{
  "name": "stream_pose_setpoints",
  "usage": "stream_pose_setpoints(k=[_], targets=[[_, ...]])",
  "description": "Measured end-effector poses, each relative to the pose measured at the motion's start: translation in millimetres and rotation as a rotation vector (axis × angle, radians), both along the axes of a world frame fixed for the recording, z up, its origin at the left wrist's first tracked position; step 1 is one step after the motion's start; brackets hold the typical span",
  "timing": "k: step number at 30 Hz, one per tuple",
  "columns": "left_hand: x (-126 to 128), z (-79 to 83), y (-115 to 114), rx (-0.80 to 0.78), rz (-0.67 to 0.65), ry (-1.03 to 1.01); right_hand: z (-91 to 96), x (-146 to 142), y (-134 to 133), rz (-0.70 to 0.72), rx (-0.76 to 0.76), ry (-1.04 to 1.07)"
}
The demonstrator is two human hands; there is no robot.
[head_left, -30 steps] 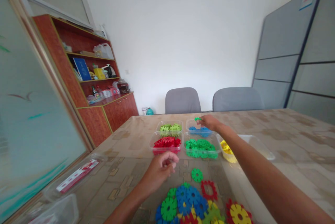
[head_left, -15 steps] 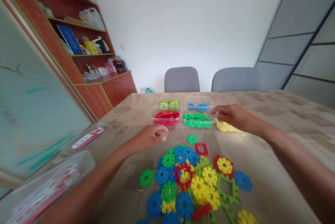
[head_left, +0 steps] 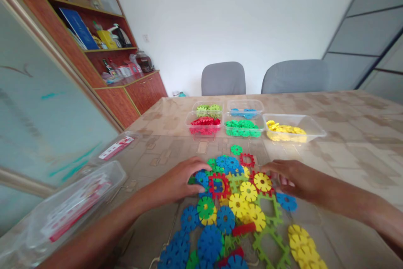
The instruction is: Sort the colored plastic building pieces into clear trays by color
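Pinch singly: left hand [head_left: 184,180], fingers apart, flanks a blue slotted disc [head_left: 202,179] toward the table's [head_left: 352,151] near edge; right hand [head_left: 291,178]'s grip unclear.

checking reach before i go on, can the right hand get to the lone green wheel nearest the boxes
Probably yes: the green wheel is uncovered, and the right hand is fairly near; only the low red frame lies between.

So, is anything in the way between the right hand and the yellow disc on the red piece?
Nothing visible blocks it: the right hand is close beside the yellow disc. Only the edge of the red piece shows around the disc; whether the hand touches it is unclear.
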State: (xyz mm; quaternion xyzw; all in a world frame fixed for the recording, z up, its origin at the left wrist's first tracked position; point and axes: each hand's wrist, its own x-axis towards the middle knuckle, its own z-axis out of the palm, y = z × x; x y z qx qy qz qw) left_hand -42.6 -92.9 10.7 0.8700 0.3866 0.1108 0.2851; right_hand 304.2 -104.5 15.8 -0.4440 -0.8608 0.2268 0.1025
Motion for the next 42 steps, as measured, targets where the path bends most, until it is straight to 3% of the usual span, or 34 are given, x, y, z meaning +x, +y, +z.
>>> stream_pose_setpoints(k=[4, 8, 13, 17, 22, 26, 29, 34, 38, 42], targets=[[5, 10.9, 3, 0.04, 0.045, 0.008, 18.0, -3, -4, 0.004, 0.075, -0.024], [-19, 19.7, -15, 0.092, 0.075, 0.105, 14.8, 2, -38, 0.018, 0.006, -0.033], [-51, 4.4, -64, -0.092, 0.067, 0.204, -6.9, -14, -76, 0.12, 0.035, -0.12], [-45, -9.6, -82, -0.136, 0.074, 0.239, -5.4, -42, -58, 0.088, 0.062, -0.23], [-12, 1.9, -55, 0.031, 0.063, 0.15, 8.5, -60, -24, -0.005, 0.088, -0.192], [20, 16.6, -24, 0.134, 0.016, 0.072, -3.9, -68, -19, -0.029, 0.137, -0.171], [45, 17.9, -9, 0.16, -0.044, 0.018, -10.1, -68, -20, -0.048, 0.121, -0.147], [76, 10.2, 2, 0.13, -0.079, 0.001, 0.8, -36, -15, 0.009, 0.048, 0.032], [87, 5.5, 4, 0.097, -0.063, 0.025, 6.3, -5, -6, 0.015, -0.048, -0.002], [85, 3.1, 4, 0.051, -0.065, -0.033, 12.8, 0, -7, -0.082, 0.054, -0.091]])
